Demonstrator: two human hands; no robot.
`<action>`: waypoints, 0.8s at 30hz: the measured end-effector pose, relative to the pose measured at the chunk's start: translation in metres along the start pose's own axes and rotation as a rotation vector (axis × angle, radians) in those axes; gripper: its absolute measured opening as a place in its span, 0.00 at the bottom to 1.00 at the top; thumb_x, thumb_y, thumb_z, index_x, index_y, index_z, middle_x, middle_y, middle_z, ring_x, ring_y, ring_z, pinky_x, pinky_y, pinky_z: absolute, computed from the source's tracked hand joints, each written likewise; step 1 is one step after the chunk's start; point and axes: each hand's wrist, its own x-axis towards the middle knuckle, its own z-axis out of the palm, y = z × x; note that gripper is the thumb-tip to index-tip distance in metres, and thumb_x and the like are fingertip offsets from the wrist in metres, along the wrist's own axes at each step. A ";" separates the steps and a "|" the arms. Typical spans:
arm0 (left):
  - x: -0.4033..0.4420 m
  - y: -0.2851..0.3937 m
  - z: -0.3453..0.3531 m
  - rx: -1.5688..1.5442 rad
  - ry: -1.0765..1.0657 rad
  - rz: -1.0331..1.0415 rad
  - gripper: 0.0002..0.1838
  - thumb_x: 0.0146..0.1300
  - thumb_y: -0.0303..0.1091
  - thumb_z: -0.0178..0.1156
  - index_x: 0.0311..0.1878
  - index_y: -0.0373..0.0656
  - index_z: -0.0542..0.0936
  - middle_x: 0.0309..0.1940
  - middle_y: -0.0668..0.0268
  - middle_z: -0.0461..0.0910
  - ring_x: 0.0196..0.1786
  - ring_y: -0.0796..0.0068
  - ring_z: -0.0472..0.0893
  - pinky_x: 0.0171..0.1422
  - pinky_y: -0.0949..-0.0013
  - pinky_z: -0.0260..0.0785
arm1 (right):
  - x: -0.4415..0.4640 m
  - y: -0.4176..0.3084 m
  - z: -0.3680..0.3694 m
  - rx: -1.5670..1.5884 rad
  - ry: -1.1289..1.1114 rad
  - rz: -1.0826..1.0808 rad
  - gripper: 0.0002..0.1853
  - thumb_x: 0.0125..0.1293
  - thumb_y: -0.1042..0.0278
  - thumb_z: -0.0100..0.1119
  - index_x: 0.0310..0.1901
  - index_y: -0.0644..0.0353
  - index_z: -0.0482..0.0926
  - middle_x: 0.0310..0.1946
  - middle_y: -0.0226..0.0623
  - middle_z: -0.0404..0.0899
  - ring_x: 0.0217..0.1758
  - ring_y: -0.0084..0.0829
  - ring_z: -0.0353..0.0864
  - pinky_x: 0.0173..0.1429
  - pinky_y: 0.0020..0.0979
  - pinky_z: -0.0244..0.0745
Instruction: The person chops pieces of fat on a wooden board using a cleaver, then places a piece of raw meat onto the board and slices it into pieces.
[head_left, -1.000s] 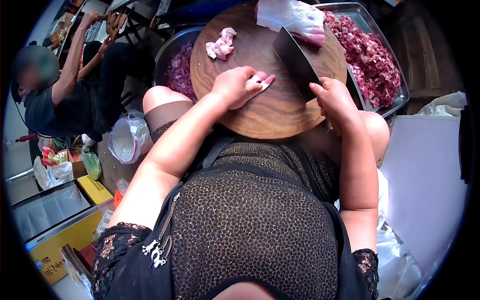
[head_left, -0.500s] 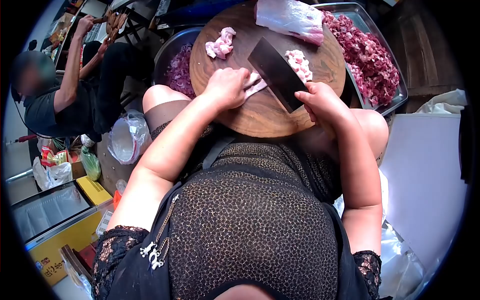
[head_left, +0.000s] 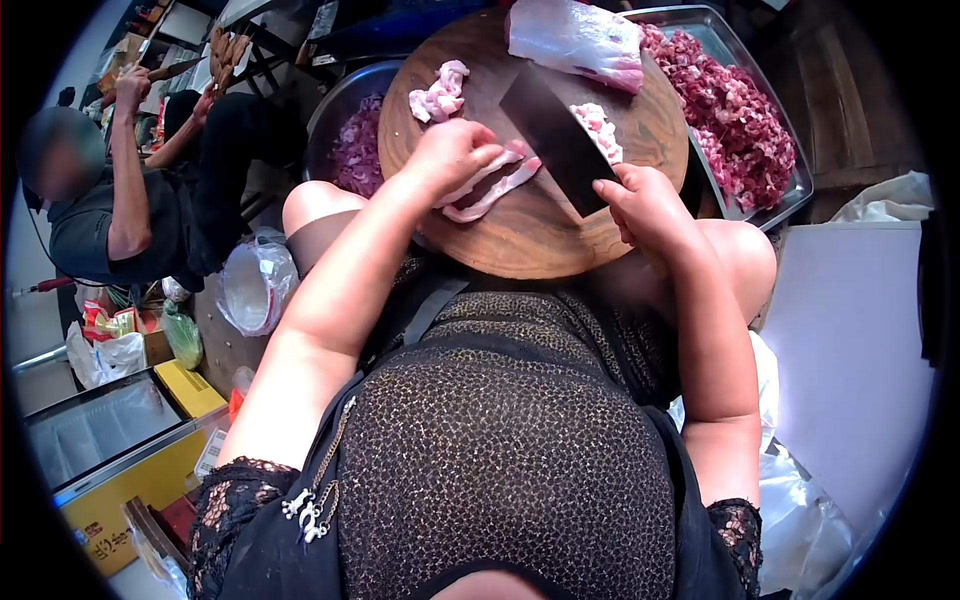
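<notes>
My right hand (head_left: 648,208) is wrapped round the handle of a cleaver (head_left: 560,140), its dark, wide blade slanting up and left over the round wooden chopping board (head_left: 540,245). With fingers pinched, my left hand (head_left: 452,160) holds a pale pink meat strip (head_left: 513,152), partly hidden beneath it. A second meat strip (head_left: 498,194) lies just nearer to me on the wood. Cut meat pieces (head_left: 597,128) sit beyond the blade's right side, partly covered by it. A small fatty lump (head_left: 440,92) rests at the upper left, and a large slab of meat (head_left: 575,42) at the far edge.
A metal tray (head_left: 806,190) heaped with chopped meat (head_left: 735,120) stands right of the board. Left of it, a metal bowl (head_left: 325,110) holds more meat. Another person (head_left: 125,190) sits at the left holding a knife (head_left: 175,69) and a brown object (head_left: 228,62).
My left hand has shifted slightly left and up, and two strips now show apart where they were bunched. The cleaver has barely moved. The other person's knife hand has lowered leftward.
</notes>
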 end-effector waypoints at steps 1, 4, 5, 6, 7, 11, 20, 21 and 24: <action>0.003 0.012 0.006 -0.030 -0.037 -0.083 0.19 0.62 0.46 0.66 0.42 0.38 0.86 0.36 0.56 0.86 0.38 0.65 0.85 0.46 0.65 0.76 | -0.001 0.000 -0.001 0.085 0.050 -0.016 0.11 0.73 0.64 0.56 0.37 0.64 0.75 0.14 0.26 0.67 0.12 0.20 0.67 0.16 0.27 0.63; 0.012 0.026 0.016 -0.040 -0.099 -0.141 0.18 0.61 0.45 0.67 0.41 0.37 0.86 0.34 0.58 0.86 0.36 0.69 0.85 0.44 0.66 0.77 | 0.001 0.002 -0.006 0.176 0.142 -0.025 0.12 0.73 0.63 0.56 0.35 0.63 0.74 0.13 0.26 0.67 0.11 0.20 0.67 0.16 0.27 0.63; 0.012 0.027 0.020 -0.132 -0.109 -0.152 0.18 0.59 0.45 0.68 0.41 0.37 0.86 0.33 0.57 0.86 0.35 0.68 0.85 0.44 0.66 0.76 | 0.001 0.001 -0.008 0.200 0.157 -0.029 0.12 0.73 0.62 0.56 0.35 0.63 0.74 0.13 0.26 0.67 0.11 0.20 0.67 0.16 0.26 0.63; 0.011 0.029 0.021 -0.225 -0.117 -0.166 0.18 0.58 0.44 0.69 0.41 0.37 0.85 0.33 0.57 0.86 0.35 0.68 0.84 0.44 0.66 0.76 | 0.000 0.001 -0.008 0.223 0.168 -0.034 0.12 0.73 0.62 0.56 0.35 0.62 0.74 0.13 0.26 0.67 0.12 0.20 0.67 0.16 0.26 0.63; 0.015 0.019 0.031 -0.575 -0.139 -0.195 0.17 0.56 0.42 0.72 0.39 0.36 0.86 0.30 0.58 0.86 0.33 0.72 0.83 0.42 0.68 0.75 | 0.001 0.000 -0.009 0.183 0.183 -0.041 0.13 0.73 0.62 0.56 0.34 0.62 0.73 0.14 0.26 0.68 0.11 0.21 0.67 0.16 0.26 0.63; 0.021 0.010 0.032 -0.308 -0.122 -0.304 0.14 0.56 0.39 0.72 0.35 0.36 0.86 0.27 0.63 0.86 0.29 0.80 0.81 0.35 0.70 0.74 | 0.003 -0.003 -0.009 0.185 0.141 -0.038 0.12 0.73 0.62 0.56 0.34 0.62 0.73 0.14 0.26 0.68 0.12 0.21 0.68 0.16 0.26 0.64; 0.004 0.012 0.026 -0.012 -0.033 -0.150 0.10 0.59 0.37 0.66 0.39 0.43 0.87 0.35 0.57 0.86 0.39 0.62 0.85 0.48 0.63 0.76 | 0.015 0.004 -0.002 0.182 -0.036 0.146 0.11 0.73 0.65 0.54 0.35 0.65 0.73 0.16 0.29 0.70 0.12 0.24 0.70 0.16 0.30 0.64; 0.005 0.000 0.028 0.097 0.107 -0.022 0.09 0.59 0.35 0.65 0.40 0.43 0.87 0.36 0.57 0.85 0.42 0.60 0.84 0.50 0.62 0.76 | 0.017 0.002 -0.003 0.181 -0.036 0.137 0.11 0.73 0.65 0.54 0.35 0.65 0.73 0.16 0.29 0.70 0.12 0.24 0.70 0.16 0.30 0.64; 0.017 -0.024 0.006 0.228 0.474 0.181 0.08 0.59 0.31 0.62 0.40 0.43 0.85 0.40 0.56 0.81 0.49 0.54 0.80 0.55 0.56 0.73 | 0.014 0.002 0.000 0.129 -0.045 0.132 0.10 0.72 0.64 0.56 0.35 0.61 0.73 0.16 0.27 0.69 0.13 0.23 0.70 0.17 0.28 0.65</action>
